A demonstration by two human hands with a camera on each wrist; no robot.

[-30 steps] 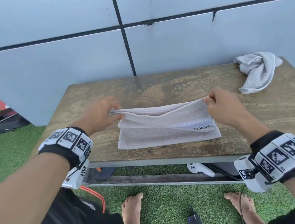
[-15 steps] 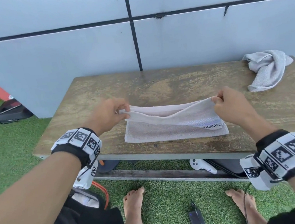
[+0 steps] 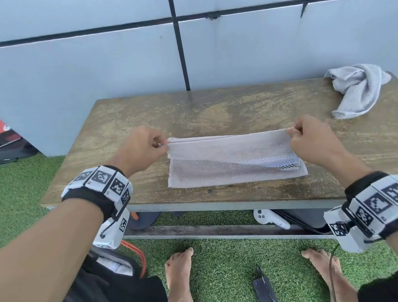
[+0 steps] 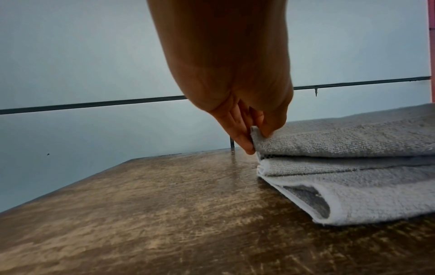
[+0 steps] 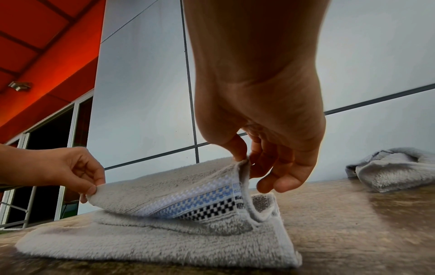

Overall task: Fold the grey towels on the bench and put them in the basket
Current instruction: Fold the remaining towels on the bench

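Note:
A grey towel (image 3: 231,162) lies partly folded near the front middle of the wooden bench (image 3: 213,109). Its top layer is raised, showing a blue and black checked band (image 5: 200,202). My left hand (image 3: 160,145) pinches the raised layer's left corner (image 4: 255,134) between thumb and fingers. My right hand (image 3: 292,131) pinches the right corner (image 5: 243,163). A second grey towel (image 3: 357,90) lies crumpled at the bench's back right corner, also seen in the right wrist view (image 5: 395,167). A basket (image 3: 121,261) with an orange rim shows partly at my left knee, mostly hidden by my arm.
A grey panelled wall (image 3: 182,53) stands right behind the bench. Under the bench lie a white controller (image 3: 267,217) and dark items. A black device (image 3: 266,292) lies on the green turf between my bare feet. A black case (image 3: 7,150) sits at far left.
Both hands have carried the towel's raised layer away from me toward the back edge, pulling it taut and flatter. The camera view has shifted slightly.

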